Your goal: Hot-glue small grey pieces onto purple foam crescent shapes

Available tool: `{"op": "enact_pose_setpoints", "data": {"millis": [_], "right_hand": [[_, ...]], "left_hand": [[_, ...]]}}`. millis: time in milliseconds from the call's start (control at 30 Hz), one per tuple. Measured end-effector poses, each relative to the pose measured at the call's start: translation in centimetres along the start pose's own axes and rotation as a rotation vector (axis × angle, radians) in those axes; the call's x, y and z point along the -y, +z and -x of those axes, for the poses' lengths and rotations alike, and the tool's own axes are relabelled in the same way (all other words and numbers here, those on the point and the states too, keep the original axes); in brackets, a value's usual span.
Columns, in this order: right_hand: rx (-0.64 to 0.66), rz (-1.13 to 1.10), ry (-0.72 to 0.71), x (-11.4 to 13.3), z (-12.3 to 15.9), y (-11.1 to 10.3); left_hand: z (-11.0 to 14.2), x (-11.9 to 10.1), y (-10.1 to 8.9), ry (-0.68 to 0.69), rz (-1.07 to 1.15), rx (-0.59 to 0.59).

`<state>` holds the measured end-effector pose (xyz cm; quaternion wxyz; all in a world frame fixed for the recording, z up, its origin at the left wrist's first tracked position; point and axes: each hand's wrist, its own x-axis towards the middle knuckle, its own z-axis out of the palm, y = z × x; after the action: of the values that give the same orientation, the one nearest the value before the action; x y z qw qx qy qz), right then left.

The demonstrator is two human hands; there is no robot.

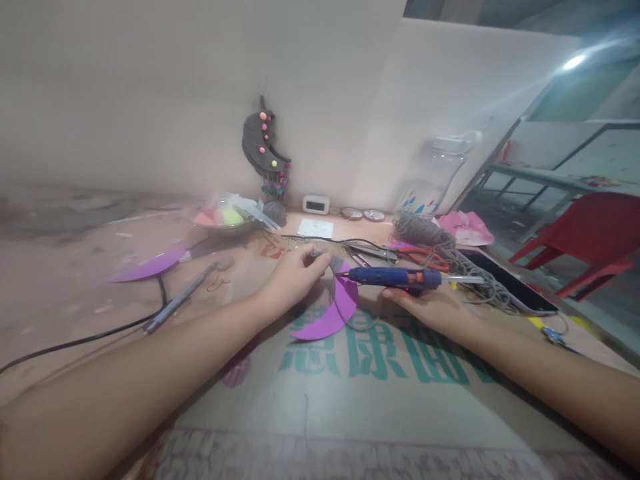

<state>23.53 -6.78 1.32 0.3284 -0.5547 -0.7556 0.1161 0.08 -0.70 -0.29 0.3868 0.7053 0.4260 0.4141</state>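
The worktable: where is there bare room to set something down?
Bare room: the green-lettered board, between the left forearm and right forearm, nearer than the flat purple crescent. Crowded: right rear, with tangled grey yarn, red-handled pliers, black phone.

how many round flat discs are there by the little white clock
2: the left disc is just right of the white clock; the right disc is beside it, toward the grey yarn. Any underneath would be hidden.
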Motion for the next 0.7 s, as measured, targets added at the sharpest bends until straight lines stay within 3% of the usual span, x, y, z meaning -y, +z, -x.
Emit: {"op": "enact_pose_setpoints", "data": {"millis": [700], "right_hand": [[-0.069,0.072,0.02,-0.87,0.07,-0.18]], "left_hand": [[0.01,0.32,-0.02,0.012,-0.001,0.013]]}}
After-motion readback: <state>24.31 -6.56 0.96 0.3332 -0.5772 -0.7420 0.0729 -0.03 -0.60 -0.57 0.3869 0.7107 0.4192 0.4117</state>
